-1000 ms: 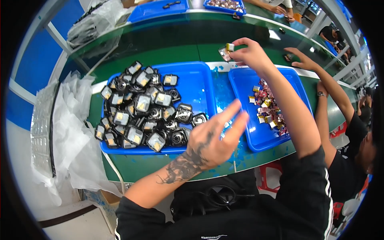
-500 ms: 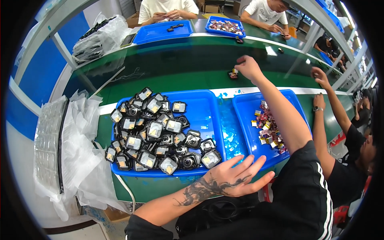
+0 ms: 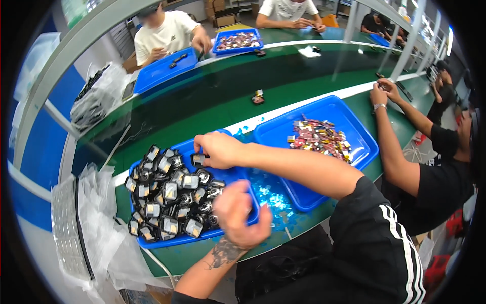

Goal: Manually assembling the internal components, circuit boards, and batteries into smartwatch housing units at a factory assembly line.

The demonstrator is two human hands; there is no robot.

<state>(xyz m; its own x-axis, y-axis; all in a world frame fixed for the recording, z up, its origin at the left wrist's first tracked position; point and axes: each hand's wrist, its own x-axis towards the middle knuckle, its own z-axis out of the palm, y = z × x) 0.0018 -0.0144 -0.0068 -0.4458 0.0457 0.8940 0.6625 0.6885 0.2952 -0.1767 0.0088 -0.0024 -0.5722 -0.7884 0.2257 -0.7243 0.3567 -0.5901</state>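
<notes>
A black watch case [image 3: 198, 160] with a pale square face sits at the right side of a heap of similar watch cases [image 3: 170, 190] in a blue tray [image 3: 188, 148]. My right hand [image 3: 220, 150] reaches over the tray with its fingers closed on that case. Near the tray's front right corner is my left hand [image 3: 238, 215], raised above the nearest watch cases. Motion smears its fingers, so I cannot tell whether they hold anything.
A second blue tray [image 3: 357, 137] holds a heap of small maroon and yellow parts [image 3: 324, 139]. Blue film scraps [image 3: 273, 200] litter the green table between trays. One maroon-and-yellow piece [image 3: 258, 98] lies on the green belt [image 3: 212, 109]. Co-workers sit opposite and to the right.
My right hand has moved left from above the belt to the watch case tray and taken hold of a case. My left hand has shifted left toward the heap. The whole view has turned.
</notes>
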